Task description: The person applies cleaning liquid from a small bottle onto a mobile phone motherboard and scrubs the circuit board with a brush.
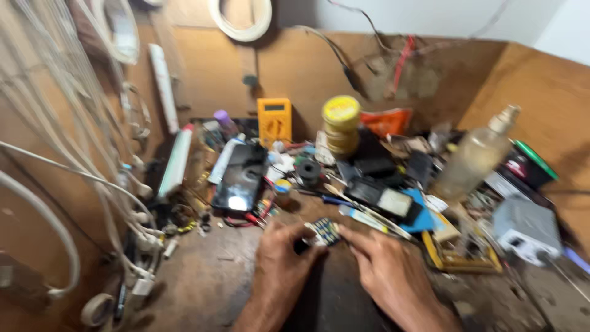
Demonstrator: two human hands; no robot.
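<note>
A small circuit board (pixel 326 232) with pale dots on a dark face sat low in the middle of the worktop (pixel 203 276), pinched between the two hands. The left hand (pixel 284 258) came up from the bottom edge with its fingers curled in, the tips closed on the board's near-left edge and on something dark just under it — too blurred to tell what. The right hand (pixel 388 265) lay flatter, palm down, wrist angled in from the lower right, its forefinger stretched out to touch the board's right side; whether its other fingers gripped anything could not be told.

Just behind the board lay a dark phone (pixel 241 176) face up, with a bright glare on its glass, and to the right of it a black box with a pale window (pixel 385 200) on a blue sheet. Farther back stood a yellow multimeter (pixel 274 120) against the wooden wall and a stack of yellow-lidded tins (pixel 341 126). A cloudy plastic bottle (pixel 476 154) leaned at the right — beside a grey box (pixel 527 230). White cables (pixel 74 172) hung down the left side.
</note>
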